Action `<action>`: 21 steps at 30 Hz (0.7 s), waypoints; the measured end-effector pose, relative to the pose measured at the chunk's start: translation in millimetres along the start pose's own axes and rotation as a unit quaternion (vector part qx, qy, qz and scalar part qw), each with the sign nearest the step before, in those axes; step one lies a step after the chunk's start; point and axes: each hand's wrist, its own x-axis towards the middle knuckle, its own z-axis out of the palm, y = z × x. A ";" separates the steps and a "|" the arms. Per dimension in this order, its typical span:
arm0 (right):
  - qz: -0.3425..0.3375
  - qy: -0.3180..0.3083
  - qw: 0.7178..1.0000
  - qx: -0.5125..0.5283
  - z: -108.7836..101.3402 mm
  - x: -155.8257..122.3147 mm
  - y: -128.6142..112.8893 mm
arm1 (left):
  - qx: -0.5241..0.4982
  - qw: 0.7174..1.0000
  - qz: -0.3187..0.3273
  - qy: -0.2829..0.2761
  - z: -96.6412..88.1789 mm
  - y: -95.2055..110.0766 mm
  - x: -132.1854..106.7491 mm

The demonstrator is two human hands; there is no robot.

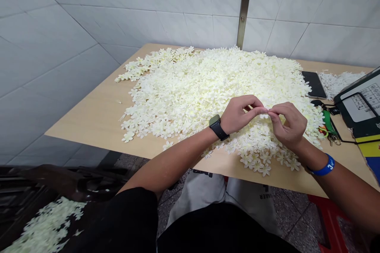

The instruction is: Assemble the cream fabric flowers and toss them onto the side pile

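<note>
A wide heap of white artificial flowers with pale yellow centres covers much of the table. Over its right front part, my left hand and my right hand meet at the fingertips. Both are closed in a pinch, thumb against forefinger, on a small white artificial flower that the fingers mostly hide. A black watch is on my left wrist and a blue wristband on my right. Loose flowers lie just below my hands near the table's front edge.
The wooden table stands against a tiled wall. At right lie a phone, white stems or scraps, keys with a green holder and a dark box-like device. More flowers sit low at left; a red stool is below.
</note>
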 end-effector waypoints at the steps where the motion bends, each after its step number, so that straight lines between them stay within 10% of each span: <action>1: 0.002 -0.002 1.000 -0.003 0.0 -0.1 -0.4 | -0.008 1.000 -0.008 0.003 0.3 0.5 -0.3; 21: 0.050 -0.005 0.998 -0.046 0.8 -0.3 2.0 | -0.061 0.991 -0.118 -0.010 0.7 -6.9 0.2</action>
